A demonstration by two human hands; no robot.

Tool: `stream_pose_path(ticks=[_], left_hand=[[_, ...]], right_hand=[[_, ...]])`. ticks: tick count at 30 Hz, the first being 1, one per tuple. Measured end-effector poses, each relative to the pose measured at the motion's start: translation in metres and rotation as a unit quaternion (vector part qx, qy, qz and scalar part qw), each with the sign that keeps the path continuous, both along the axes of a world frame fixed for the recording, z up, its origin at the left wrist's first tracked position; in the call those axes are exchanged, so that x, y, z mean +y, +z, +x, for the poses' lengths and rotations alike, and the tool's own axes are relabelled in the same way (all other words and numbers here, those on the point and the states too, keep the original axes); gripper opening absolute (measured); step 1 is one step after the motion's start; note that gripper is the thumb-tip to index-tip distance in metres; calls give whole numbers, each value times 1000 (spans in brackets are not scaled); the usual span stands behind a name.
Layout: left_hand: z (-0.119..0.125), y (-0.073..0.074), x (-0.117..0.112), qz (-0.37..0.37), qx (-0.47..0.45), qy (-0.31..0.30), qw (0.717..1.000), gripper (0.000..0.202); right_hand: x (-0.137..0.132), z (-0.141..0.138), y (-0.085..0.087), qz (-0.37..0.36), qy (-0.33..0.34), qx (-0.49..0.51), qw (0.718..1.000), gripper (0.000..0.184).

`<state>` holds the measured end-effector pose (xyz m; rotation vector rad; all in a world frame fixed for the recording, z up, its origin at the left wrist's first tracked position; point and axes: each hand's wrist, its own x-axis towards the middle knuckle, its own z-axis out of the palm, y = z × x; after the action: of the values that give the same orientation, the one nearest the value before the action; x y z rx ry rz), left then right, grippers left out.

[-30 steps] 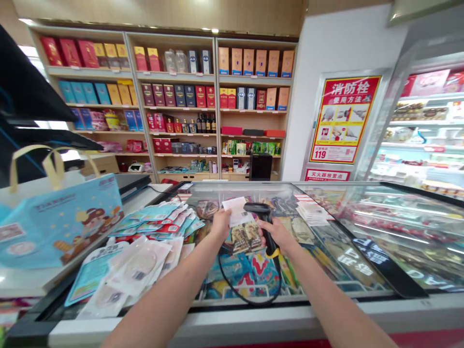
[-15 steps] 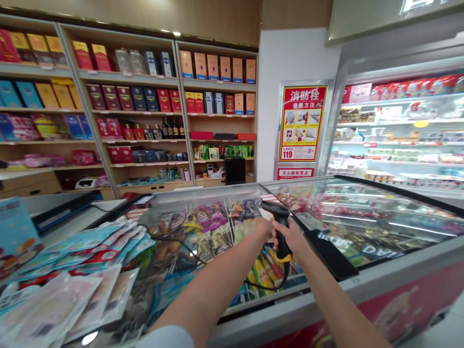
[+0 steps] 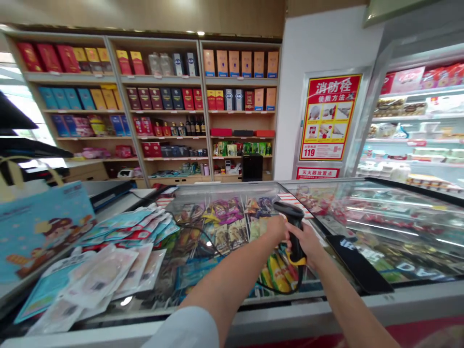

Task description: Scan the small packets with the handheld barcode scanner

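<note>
Right hand (image 3: 308,241) closed tight round scanner (image 3: 290,213) handle, above freezer lid (image 3: 366,220); left hand (image 3: 277,227) curled against scanner head, grip cannot be told; cable (image 3: 282,292) loops over lid; risk: a tug on the cable could sweep nearby packets (image 3: 123,227) off.

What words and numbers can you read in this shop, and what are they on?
"消防栓": top of the red poster
"使用方法": same poster, under it
"119": same poster, bottom
"灭火器放置点": small red sign below
Shelf boxes, packets, scanner: too blurred to read.
</note>
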<state>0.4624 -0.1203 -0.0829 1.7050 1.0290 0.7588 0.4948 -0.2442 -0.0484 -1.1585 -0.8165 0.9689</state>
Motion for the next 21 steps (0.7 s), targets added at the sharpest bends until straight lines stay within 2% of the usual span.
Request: stream_pose_path(ticks=[2, 5, 9, 14, 18, 21], left_hand=[[-23, 10, 4, 41, 74, 11, 996, 39], [-73, 27, 12, 114, 170, 34, 978, 34], [-156, 47, 31, 141, 189, 128, 963, 25], [-271, 57, 46, 149, 223, 238, 933, 25], [-373, 57, 30, 152, 306, 293, 893, 21], [-441, 52, 7, 130, 397, 301, 857, 33]], right_hand=[[4, -6, 0, -1, 10, -10, 1000, 37], [13, -23, 1, -2, 29, -23, 999, 37], [33, -61, 3, -14, 71, -27, 997, 38], [57, -126, 4, -18, 161, -56, 985, 34], [71, -173, 4, -30, 245, -73, 966, 34], [79, -199, 3, -44, 301, -105, 947, 36]])
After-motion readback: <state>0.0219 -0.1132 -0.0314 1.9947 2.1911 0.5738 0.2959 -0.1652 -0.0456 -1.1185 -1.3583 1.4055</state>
